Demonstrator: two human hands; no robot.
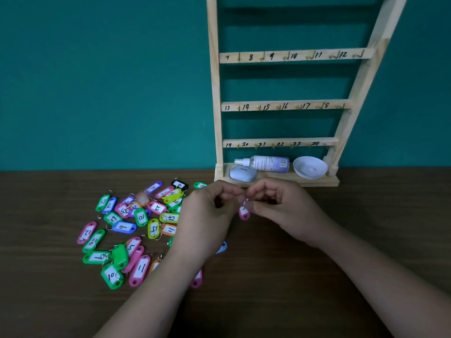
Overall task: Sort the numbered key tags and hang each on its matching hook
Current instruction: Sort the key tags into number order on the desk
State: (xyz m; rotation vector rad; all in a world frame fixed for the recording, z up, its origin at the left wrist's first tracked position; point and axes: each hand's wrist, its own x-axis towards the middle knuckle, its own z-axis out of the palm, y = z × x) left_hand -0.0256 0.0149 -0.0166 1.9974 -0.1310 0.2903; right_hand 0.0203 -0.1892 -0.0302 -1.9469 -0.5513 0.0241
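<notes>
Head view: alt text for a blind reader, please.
The left hand and right hand pinch a pink key tag between them above a brown table. A pile of colourful numbered tags lies to their left; behind stands a wooden rack of numbered hooks, none in view holding a tag.

A plain indoor room, home or office unclear: a dark wood table (48,289) against a teal wall (97,81), with a spray bottle (266,163) and bowl (310,167) on a wooden hook rack (214,93).
</notes>
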